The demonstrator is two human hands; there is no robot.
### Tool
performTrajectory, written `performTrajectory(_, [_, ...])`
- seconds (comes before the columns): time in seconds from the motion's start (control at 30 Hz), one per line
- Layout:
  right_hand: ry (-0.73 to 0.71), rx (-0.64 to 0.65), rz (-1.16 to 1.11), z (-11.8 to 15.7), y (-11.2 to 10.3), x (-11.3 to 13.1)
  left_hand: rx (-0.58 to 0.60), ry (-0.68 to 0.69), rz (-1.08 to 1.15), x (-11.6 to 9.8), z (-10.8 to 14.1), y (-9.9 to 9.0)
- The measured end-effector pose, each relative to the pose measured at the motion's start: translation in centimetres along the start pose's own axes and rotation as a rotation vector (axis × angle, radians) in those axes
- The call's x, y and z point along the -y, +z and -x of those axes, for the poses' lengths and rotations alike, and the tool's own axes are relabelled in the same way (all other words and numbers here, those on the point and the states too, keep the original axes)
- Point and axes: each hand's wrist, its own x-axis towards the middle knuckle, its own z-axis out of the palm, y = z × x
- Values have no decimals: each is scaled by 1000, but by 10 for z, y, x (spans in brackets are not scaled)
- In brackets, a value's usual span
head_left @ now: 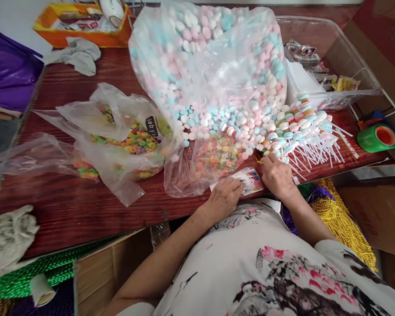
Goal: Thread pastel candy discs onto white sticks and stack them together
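Near the table's front edge, my left hand [225,197] rests with bent fingers on a small fanned stack of printed cards [252,182], pressing on them. To its right, my right hand [276,175] is closed in a pinch beside the candy-like bead sticks; a thin yellow bit shows at its fingertips, too small to name. Rows of pastel candy-like discs [298,118] threaded on white sticks [316,151] lie just beyond that hand. A clear bag of small orange and green rings [220,153] sits behind the cards.
A large clear bag of pastel discs [207,57] spills onto the table. To the left lies another bag of coloured rings [118,140]. A clear plastic bin [332,39], green tape roll [378,138] and orange box [82,37] stand around. Gold bead strands [345,224] hang below.
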Motion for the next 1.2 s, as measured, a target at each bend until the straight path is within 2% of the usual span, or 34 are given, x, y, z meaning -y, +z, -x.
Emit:
performTrajectory(0.07, [35,-136,-66,3,-8,-10,37,-28,-43,-5,-6,-3])
performTrajectory(0.13, [4,-237,-146,9,-13,-16,66,-39,-109,-11,-11,-4])
performTrajectory(0.23, [-63,-295,-230,16,-13,-18,60,-20,-190,-16,-14,1])
performTrajectory(0.3, [-104,-295,-249,14,-12,-18,12,-20,-208,-15,-12,7])
performTrajectory(0.4, [-155,-242,-214,0,-17,-12,-107,-58,-194,-11,-9,15])
performTrajectory(0.53, [-151,-62,-33,-34,-34,7,-228,-121,-178,-12,-8,20])
performTrajectory(0.7, [-76,143,135,-77,-35,28,-207,-191,-223,-16,-12,20])
performTrajectory(0.87, [-72,161,162,-91,-33,32,-291,-184,-179,-8,-17,17])
performTrajectory(0.97, [-48,103,163,-87,-46,26,-253,-191,-202,-8,-16,16])
performTrajectory(1.07, [-15,-35,20,-84,-56,13,-135,-249,-169,-13,-10,14])
performTrajectory(1.13, [-37,-146,-246,-86,-57,6,-71,-294,-116,-16,-5,10])
performTrajectory(1.2, [-64,-199,-638,-90,-52,5,-15,-310,-71,-16,-2,6])
